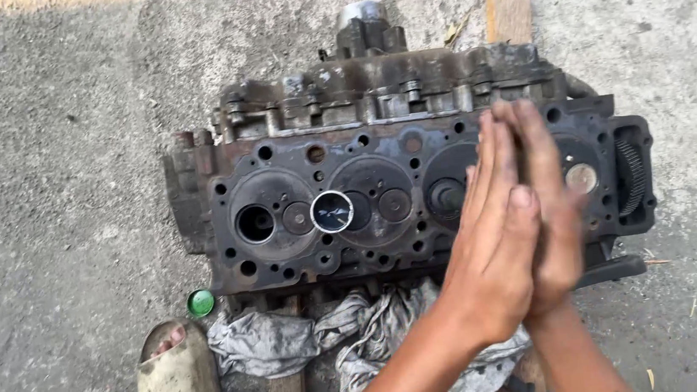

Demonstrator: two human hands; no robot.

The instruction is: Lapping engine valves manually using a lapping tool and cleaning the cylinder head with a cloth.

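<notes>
Near edge: sandalled foot (177, 379) at bottom left, grey rag (361, 331) bunched under head's near side, green cap (201, 302) beside it. Left hand (494, 246) and right hand (548, 219) pressed palm to palm, fingers straight, holding nothing, likely rubbing. Hands hover over right part of cylinder head (323, 198), which lies on concrete (43, 208), propped on wood strips (507, 2), likely for steadiness. Shiny valve (332, 212) left of hands.

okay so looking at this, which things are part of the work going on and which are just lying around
In the work: left hand and right hand, palms pressed together over the cylinder head; shiny valve standing in it.

Lying about: green cap, grey rags, wooden plank, sandal.
</notes>
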